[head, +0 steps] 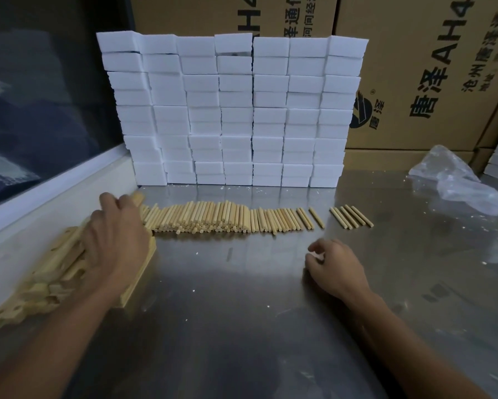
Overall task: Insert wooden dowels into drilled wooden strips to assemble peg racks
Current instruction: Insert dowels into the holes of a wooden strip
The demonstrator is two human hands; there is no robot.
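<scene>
- Lying at the far left of a metal table (242,326), a loose pile of drilled wooden strips (40,280) runs diagonally from near-left to far-right.
- On top of that pile rests the left hand (113,240), palm down, fingers curled over a strip whose end (138,198) pokes out past the fingertips.
- Just right of that hand, a long row of wooden dowels (213,217) lies side by side across the middle of the table, heaped at its left and thinning to single pegs.
- Further right, a few separate dowels (351,216) lie slightly apart from the row.
- Nearer than these, the right hand (334,266) rests on the table, fingers loosely curled, holding nothing visible.
- Behind the dowels stands a wall of stacked white foam blocks (233,110), with cardboard boxes (414,67) behind it.
- At the far right lies crumpled clear plastic (455,180).
</scene>
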